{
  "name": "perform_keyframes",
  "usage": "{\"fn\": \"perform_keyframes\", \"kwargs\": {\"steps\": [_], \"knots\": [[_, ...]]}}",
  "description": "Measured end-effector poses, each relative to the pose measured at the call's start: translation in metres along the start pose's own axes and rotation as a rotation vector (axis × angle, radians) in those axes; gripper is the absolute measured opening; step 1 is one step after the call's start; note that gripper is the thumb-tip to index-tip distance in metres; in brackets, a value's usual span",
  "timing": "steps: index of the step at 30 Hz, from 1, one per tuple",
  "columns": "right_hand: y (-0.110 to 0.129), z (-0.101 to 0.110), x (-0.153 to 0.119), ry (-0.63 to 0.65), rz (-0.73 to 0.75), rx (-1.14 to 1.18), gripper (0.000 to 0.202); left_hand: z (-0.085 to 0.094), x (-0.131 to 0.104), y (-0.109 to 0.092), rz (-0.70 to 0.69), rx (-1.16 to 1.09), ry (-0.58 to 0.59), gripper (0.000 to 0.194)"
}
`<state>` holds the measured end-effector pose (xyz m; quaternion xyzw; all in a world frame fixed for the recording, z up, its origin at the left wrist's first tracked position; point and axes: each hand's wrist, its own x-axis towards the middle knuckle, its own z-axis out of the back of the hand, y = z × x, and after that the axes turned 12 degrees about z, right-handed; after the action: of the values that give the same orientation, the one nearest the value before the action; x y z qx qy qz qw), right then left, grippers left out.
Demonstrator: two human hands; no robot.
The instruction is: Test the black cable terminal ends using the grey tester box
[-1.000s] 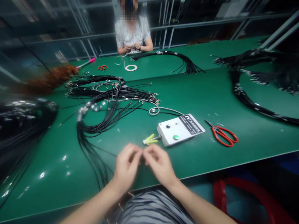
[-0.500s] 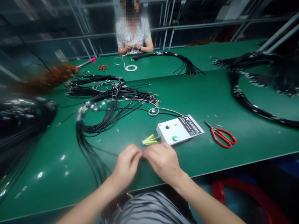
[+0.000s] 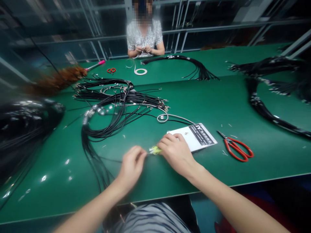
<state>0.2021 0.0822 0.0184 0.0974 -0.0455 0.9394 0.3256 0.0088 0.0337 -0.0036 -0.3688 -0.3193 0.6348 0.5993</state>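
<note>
My left hand (image 3: 132, 165) is closed in a pinch on a thin black cable (image 3: 111, 160) that runs left to the bundle. The tip of the cable points at the white jaw end of a small yellow-green clip (image 3: 155, 150); I cannot tell if they touch. My right hand (image 3: 175, 151) has its fingers closed round the handle end of that clip. It covers the left part of a white control box (image 3: 193, 138), including the knob and green button. A grey and a black lead run from the back of the box.
Black cable bundles lie at the left (image 3: 89, 129), far left and right (image 3: 269, 115). Red-handled scissors (image 3: 239, 149) rest right of the box, among wire scraps. Across the green table (image 3: 170, 181) a person (image 3: 145, 38) sits near a white tape roll (image 3: 140, 72).
My right hand has left my left fingertips and moved up and right onto the clip and box. My left hand still pinches the cable. The view has shifted slightly.
</note>
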Motion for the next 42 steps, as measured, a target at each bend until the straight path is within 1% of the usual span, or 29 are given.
{"fn": "perform_keyframes", "kwargs": {"steps": [3,7,15,23,26,28,30,33,35,37,38,40,42], "knots": [[-0.002,-0.002,0.002,-0.018,0.002,-0.024,0.017,-0.003,0.003,0.0,-0.006,0.024,-0.029,0.021],[-0.003,-0.002,0.002,-0.041,0.017,-0.026,0.018,-0.008,0.006,0.0,-0.005,0.045,-0.046,0.02],[-0.003,-0.003,0.001,-0.033,0.017,-0.031,0.015,-0.016,0.009,0.002,-0.014,0.023,-0.063,0.019],[0.002,-0.003,-0.001,-0.002,-0.007,-0.027,0.009,-0.018,0.01,0.007,0.0,-0.004,-0.057,0.018],[0.004,0.001,0.0,-0.005,-0.014,0.004,0.006,-0.018,0.01,0.007,0.0,-0.011,-0.055,0.018],[0.003,0.007,-0.005,-0.048,-0.017,0.049,0.008,-0.018,0.01,0.007,0.004,-0.02,-0.051,0.019],[0.001,0.014,-0.016,-0.143,-0.043,0.099,0.017,-0.018,0.01,0.008,0.008,-0.028,-0.044,0.019],[-0.002,0.021,-0.047,-0.351,-0.167,0.147,0.019,-0.018,0.01,0.009,0.013,-0.034,-0.034,0.02],[-0.001,0.02,-0.07,-0.495,-0.274,0.156,0.017,-0.018,0.011,0.01,0.014,-0.042,-0.028,0.021],[0.004,0.014,-0.089,-0.551,-0.321,0.172,0.017,-0.018,0.011,0.012,0.012,-0.052,-0.02,0.021],[0.007,0.01,-0.095,-0.559,-0.325,0.18,0.017,-0.018,0.011,0.012,0.011,-0.057,-0.017,0.021],[0.013,0.003,-0.101,-0.564,-0.306,0.183,0.018,-0.019,0.011,0.013,0.009,-0.062,-0.012,0.021],[0.018,-0.004,-0.1,-0.564,-0.28,0.149,0.018,-0.019,0.012,0.013,0.007,-0.06,-0.01,0.021]]}}
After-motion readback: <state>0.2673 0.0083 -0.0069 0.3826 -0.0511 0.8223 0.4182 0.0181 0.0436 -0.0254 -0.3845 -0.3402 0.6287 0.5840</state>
